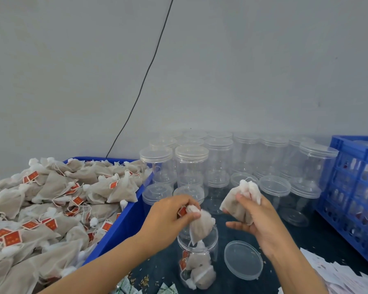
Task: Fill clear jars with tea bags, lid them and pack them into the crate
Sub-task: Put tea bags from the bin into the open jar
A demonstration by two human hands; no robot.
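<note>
An open clear jar (198, 251) stands on the dark table in front of me, with a few tea bags in its bottom. My left hand (168, 217) pinches a tea bag (201, 227) by its top, and the bag hangs into the jar's mouth. To the right and a little higher, my right hand (257, 219) grips a bunch of tea bags (240, 198). The jar's clear lid (243, 259) lies flat on the table beside the jar.
A blue bin (123, 223) heaped with tea bags (51, 206) fills the left. Several empty lidded jars (221, 162) are stacked at the back. A blue crate (353, 194) stands at the right edge. Paper sheets (336, 272) lie at the lower right.
</note>
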